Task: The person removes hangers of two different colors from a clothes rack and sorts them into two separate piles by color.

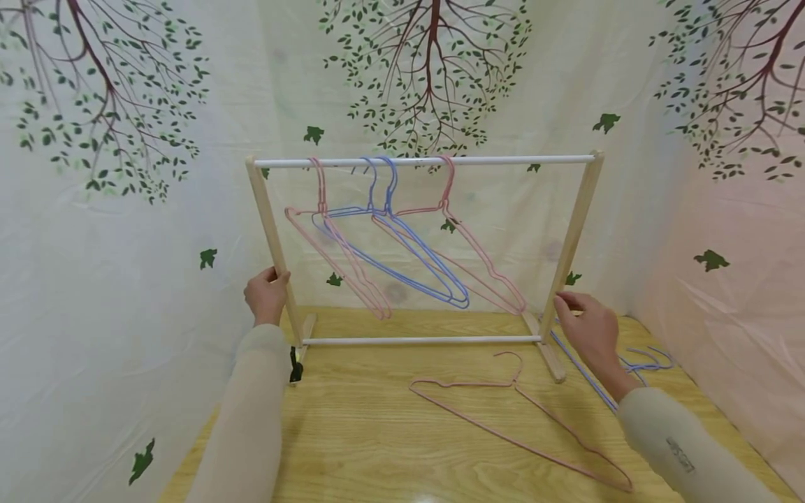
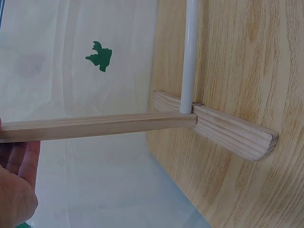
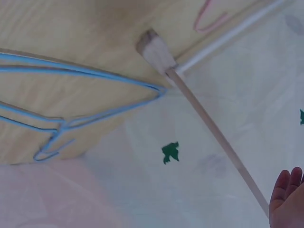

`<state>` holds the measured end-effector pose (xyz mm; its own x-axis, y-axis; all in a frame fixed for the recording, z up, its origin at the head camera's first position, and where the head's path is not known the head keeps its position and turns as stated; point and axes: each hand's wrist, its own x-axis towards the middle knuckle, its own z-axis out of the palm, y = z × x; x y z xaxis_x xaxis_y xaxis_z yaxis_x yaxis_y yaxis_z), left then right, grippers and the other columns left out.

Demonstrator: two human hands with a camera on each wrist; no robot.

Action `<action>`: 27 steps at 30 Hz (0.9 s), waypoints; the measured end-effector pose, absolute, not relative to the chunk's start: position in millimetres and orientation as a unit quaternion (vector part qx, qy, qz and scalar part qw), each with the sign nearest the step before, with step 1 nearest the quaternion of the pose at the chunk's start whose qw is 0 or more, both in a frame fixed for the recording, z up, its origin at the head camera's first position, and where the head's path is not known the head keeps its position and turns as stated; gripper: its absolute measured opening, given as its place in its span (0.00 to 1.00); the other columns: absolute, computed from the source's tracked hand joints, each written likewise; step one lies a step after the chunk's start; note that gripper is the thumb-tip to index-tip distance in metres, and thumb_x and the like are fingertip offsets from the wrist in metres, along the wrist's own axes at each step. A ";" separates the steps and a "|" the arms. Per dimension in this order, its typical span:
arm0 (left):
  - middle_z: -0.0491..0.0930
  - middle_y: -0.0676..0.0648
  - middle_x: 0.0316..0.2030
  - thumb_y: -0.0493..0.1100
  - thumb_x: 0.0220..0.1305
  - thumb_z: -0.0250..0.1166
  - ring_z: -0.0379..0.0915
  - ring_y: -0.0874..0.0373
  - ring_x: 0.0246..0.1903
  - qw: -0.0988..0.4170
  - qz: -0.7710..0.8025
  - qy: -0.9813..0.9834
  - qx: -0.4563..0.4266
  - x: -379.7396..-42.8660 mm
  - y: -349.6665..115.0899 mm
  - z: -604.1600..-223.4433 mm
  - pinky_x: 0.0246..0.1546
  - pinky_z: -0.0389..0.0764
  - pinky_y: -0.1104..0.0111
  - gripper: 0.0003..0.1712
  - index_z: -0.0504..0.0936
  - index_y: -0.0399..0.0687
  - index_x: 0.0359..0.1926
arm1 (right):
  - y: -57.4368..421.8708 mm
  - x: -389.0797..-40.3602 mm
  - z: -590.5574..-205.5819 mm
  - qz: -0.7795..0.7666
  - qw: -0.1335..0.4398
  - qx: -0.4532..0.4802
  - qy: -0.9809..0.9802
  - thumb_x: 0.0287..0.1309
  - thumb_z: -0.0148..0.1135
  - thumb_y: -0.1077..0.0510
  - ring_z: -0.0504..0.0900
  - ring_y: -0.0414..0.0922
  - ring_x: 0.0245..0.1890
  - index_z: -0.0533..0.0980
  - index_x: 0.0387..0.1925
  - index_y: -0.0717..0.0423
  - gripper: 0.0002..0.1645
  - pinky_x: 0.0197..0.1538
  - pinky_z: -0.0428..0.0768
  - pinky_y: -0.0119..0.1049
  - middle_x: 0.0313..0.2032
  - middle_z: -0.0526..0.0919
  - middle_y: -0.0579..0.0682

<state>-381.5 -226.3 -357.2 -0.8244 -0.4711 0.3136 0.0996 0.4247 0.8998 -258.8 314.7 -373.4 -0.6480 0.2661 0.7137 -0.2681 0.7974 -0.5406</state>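
A wooden garment rack [image 1: 415, 161] with white rails stands on the table. My left hand [image 1: 267, 295] grips its left post [image 2: 95, 127], with the fingers against the wood. My right hand [image 1: 588, 327] is at the right post [image 1: 574, 230], fingertips beside the wood; in the right wrist view its fingers [image 3: 281, 184] look loosely extended, and the contact is unclear. From the top rail hang pink hangers [image 1: 352, 262] at the left, blue hangers [image 1: 402, 276] in the middle and pink hanging [image 1: 484, 255] at the right.
A single pink hanger [image 1: 465, 417] lies on the wood-grain table [image 1: 352, 433] in front of the rack. Blue hangers [image 3: 109, 78] lie to the right, partly behind my right arm. A small black object [image 1: 295, 367] is by the left foot. Leaf-patterned sheets surround the table.
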 end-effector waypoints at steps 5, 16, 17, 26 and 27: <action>0.82 0.38 0.52 0.44 0.71 0.62 0.78 0.42 0.49 0.269 -0.526 -0.799 0.116 -381.7 -226.3 -356.9 0.54 0.75 0.54 0.19 0.83 0.39 0.56 | 303.5 -272.7 -349.1 0.335 0.428 -0.006 -0.839 0.63 0.64 0.54 0.70 0.20 0.28 0.86 0.42 0.60 0.14 0.33 0.69 0.28 0.35 0.88 0.58; 0.82 0.38 0.53 0.45 0.71 0.62 0.78 0.42 0.49 0.263 -0.528 -0.799 0.116 -384.2 -228.2 -356.0 0.53 0.76 0.54 0.19 0.83 0.39 0.57 | 261.9 -297.9 -297.2 0.383 0.326 0.009 -0.864 0.69 0.56 0.47 0.82 0.52 0.42 0.82 0.53 0.60 0.23 0.47 0.74 0.44 0.44 0.86 0.60; 0.82 0.38 0.52 0.45 0.71 0.62 0.78 0.42 0.49 0.263 -0.527 -0.800 0.115 -384.2 -228.3 -355.7 0.53 0.76 0.54 0.19 0.83 0.39 0.56 | 258.1 -299.2 -293.1 0.382 0.319 0.016 -0.867 0.70 0.56 0.47 0.82 0.54 0.44 0.82 0.54 0.61 0.24 0.49 0.75 0.46 0.45 0.86 0.60; 0.82 0.38 0.52 0.44 0.71 0.62 0.78 0.42 0.50 0.257 -0.529 -0.801 0.116 -386.3 -228.6 -351.6 0.53 0.76 0.54 0.19 0.82 0.39 0.57 | 229.0 -312.3 -268.1 0.362 0.278 0.046 -0.888 0.69 0.58 0.46 0.83 0.54 0.46 0.83 0.53 0.60 0.23 0.52 0.76 0.50 0.46 0.86 0.58; 0.82 0.38 0.53 0.44 0.71 0.62 0.78 0.42 0.50 0.256 -0.529 -0.800 0.117 -387.0 -228.7 -351.5 0.53 0.76 0.54 0.19 0.82 0.39 0.57 | 225.5 -314.0 -266.8 0.361 0.274 0.046 -0.890 0.69 0.58 0.46 0.82 0.54 0.46 0.83 0.53 0.59 0.23 0.52 0.76 0.49 0.46 0.86 0.58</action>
